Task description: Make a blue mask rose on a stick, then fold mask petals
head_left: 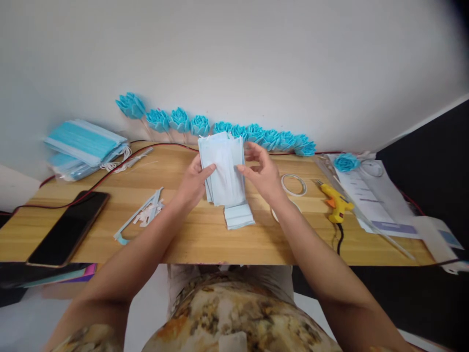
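In the middle of the head view, a stack of pale blue face mask sheets (224,168) is held up above the table. My left hand (194,181) grips its left edge, thumb across the front and fingers behind. At the right edge is my right hand (264,175), fingers apart and curved, with the thumb tip against the sheets. Just below the stack, a smaller folded pale blue piece (239,216) lies on the wood. Blue flowers (200,125) made of petal-like pieces stand on sticks along the wall behind.
On the wooden table (198,244) are blue face masks (82,142), a phone (69,227), cut strips and scraps (148,212), a tape roll (293,185) and a yellow glue gun (336,201). Papers (370,195) with another blue flower (346,162) lie right. A red-black cable (98,183) crosses left.
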Tool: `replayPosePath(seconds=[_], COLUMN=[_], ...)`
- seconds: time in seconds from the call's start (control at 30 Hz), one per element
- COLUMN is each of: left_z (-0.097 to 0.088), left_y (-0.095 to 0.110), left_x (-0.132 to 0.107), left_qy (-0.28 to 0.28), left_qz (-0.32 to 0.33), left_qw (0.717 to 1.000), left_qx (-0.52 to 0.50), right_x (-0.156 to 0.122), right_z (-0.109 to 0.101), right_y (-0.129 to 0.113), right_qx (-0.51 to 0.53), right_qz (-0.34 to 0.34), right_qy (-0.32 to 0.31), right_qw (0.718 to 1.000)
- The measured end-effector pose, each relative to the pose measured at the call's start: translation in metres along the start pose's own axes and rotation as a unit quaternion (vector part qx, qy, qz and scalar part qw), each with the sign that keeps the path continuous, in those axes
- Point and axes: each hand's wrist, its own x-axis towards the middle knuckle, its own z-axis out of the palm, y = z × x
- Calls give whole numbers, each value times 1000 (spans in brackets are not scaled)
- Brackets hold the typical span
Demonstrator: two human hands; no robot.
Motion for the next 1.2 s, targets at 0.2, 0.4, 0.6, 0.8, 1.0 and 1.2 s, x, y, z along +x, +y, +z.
replayPosePath(seconds=[0.2, 0.4, 0.6, 0.8, 1.0, 1.2], left_z=[3, -8, -35, -7, 13, 4], left_y=[-3, -6, -3, 7, 4, -5], left_x=[-4, 2, 16, 2, -15, -8], left_qy=[-7, 2, 113, -70, -174, -11], left_qz=[5, -44, 77, -40, -155, -110], left_qw=[999, 998, 944, 993, 972, 981], left_qx=[40, 33, 300, 83, -30, 157], right_x=[9, 27, 32, 31, 37, 30], right_z=[3, -6, -9, 6, 8, 10], right_y=[-12, -13, -12, -18, 3, 20], right_qx=[84, 140, 152, 163, 151, 140], right_qz=[-7, 14, 31, 31, 7, -5], right_qy=[-5, 68, 57, 56, 189, 217], right_qw=[996, 988, 986, 985, 970, 966])
